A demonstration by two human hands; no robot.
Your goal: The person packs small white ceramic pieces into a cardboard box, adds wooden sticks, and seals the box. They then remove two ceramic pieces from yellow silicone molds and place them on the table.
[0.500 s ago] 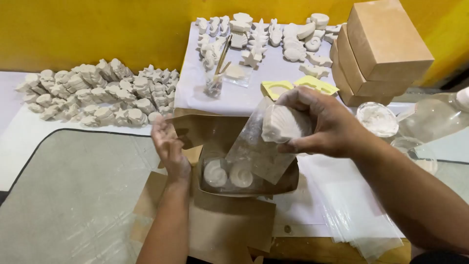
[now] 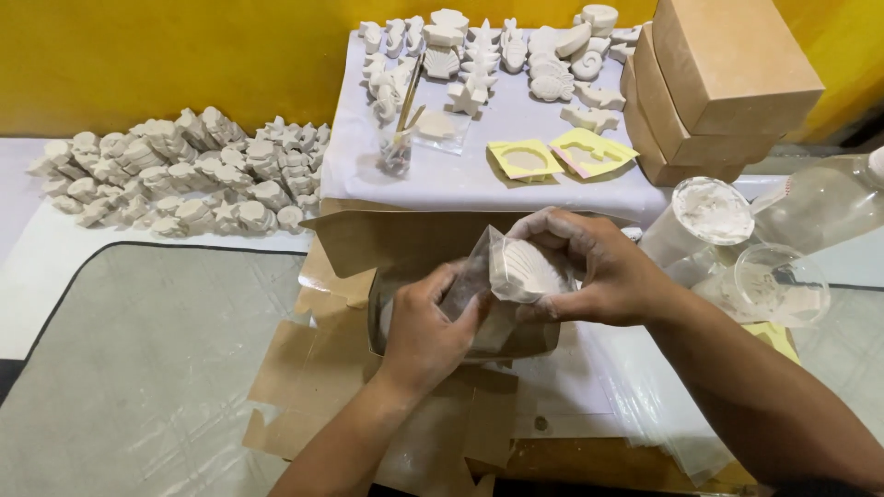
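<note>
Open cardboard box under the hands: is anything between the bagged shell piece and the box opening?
Nothing visible does. The right hand holds the bagged shell piece just above the open cardboard box, and the left hand grips the bag's lower end over the opening. The box's inside is mostly hidden by the hands.

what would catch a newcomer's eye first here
At centre, the right hand holds a white shell cast in a clear bag that the left hand also grips, above an open brown box. Left of it lies a heap of white casts by the yellow wall. More casts lie spread on a white cloth behind.
</note>
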